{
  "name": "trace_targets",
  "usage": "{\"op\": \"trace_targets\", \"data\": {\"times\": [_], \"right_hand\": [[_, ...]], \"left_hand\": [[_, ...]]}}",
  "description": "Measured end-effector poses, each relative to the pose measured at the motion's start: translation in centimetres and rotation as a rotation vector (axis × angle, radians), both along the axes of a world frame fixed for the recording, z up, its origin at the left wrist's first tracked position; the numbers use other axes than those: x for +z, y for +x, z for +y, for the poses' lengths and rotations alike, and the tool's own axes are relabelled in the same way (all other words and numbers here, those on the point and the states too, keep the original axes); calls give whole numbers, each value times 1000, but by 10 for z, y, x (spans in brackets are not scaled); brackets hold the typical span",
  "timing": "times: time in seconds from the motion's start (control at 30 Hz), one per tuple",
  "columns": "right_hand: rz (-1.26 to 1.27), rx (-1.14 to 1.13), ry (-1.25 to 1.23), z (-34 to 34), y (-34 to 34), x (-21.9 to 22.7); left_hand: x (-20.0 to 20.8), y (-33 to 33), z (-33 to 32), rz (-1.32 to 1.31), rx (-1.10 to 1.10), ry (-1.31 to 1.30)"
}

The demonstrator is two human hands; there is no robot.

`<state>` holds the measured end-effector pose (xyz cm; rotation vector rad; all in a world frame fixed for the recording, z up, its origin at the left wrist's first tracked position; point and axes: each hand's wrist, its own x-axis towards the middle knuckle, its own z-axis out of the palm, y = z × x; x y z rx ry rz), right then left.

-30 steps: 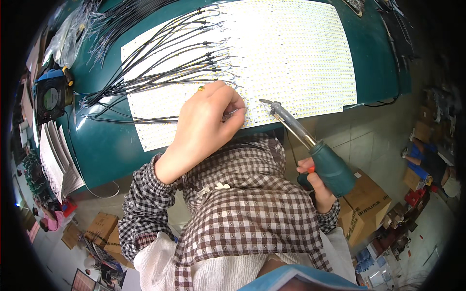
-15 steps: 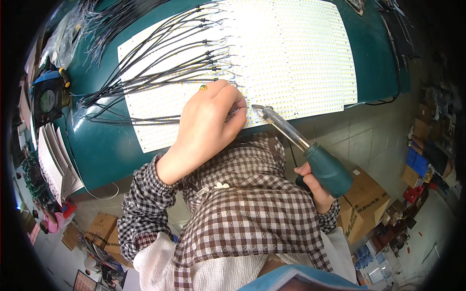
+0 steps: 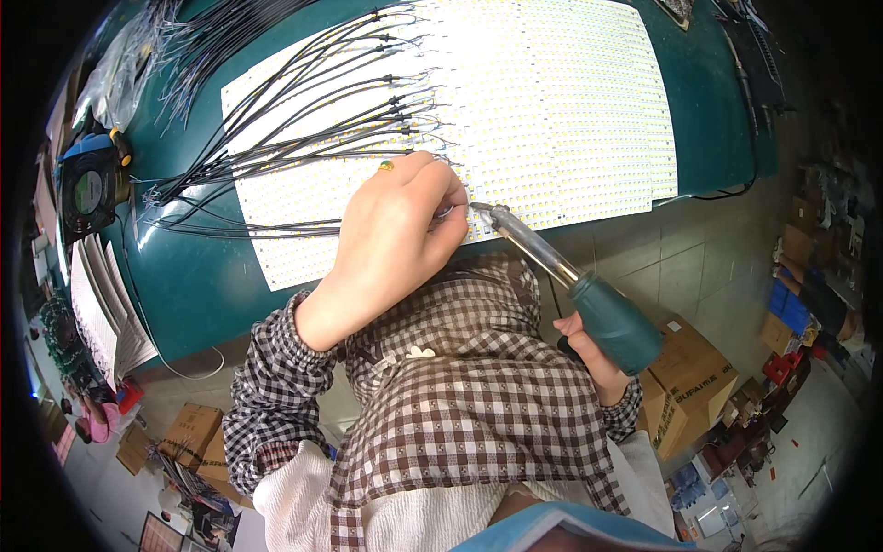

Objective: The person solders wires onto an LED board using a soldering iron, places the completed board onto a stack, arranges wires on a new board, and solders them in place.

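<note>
A green-handled soldering iron point(image 3: 614, 324) is in my right hand point(image 3: 596, 361), whose fingers wrap its grip from below. Its metal tip rests at the near edge of a white LED board sheet point(image 3: 579, 138), just right of my left fingertips. My left hand point(image 3: 400, 221) is closed in a pinch low over the sheet, with a black cable point(image 3: 299, 232) running under it; the pinched end is mostly hidden by the fingers. Farther up the sheet lie several black cables point(image 3: 322, 92), their thin bared wire ends along a row of the board.
The sheet lies on a green table point(image 3: 184, 304). At the left are a blue and black round device point(image 3: 90, 189), a stack of white sheets point(image 3: 108, 308) and a clear plastic bag point(image 3: 124, 83). A bundle of dark wires point(image 3: 230, 41) lies at the back. A cardboard box point(image 3: 690, 386) stands at the right.
The soldering iron has shifted slightly left, bringing its tip closer to my left fingertips. My left hand stays almost where it was.
</note>
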<state>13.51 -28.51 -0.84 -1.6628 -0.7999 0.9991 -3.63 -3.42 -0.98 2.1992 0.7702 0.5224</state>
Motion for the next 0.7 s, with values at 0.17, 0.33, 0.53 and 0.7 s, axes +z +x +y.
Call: {"op": "trace_targets", "data": {"times": [0.17,0.33,0.53,0.7], "right_hand": [[30,-21,17,2,-1,2],[-18,-6,26,1,1,3],[11,-32,48,1,0,1],[-10,-27,70,3,0,2]], "left_hand": [[0,0,0,-3,5,-4],[0,0,-1,10,6,4],[0,1,0,10,-2,8],[2,-2,-2,32,4,9]]}}
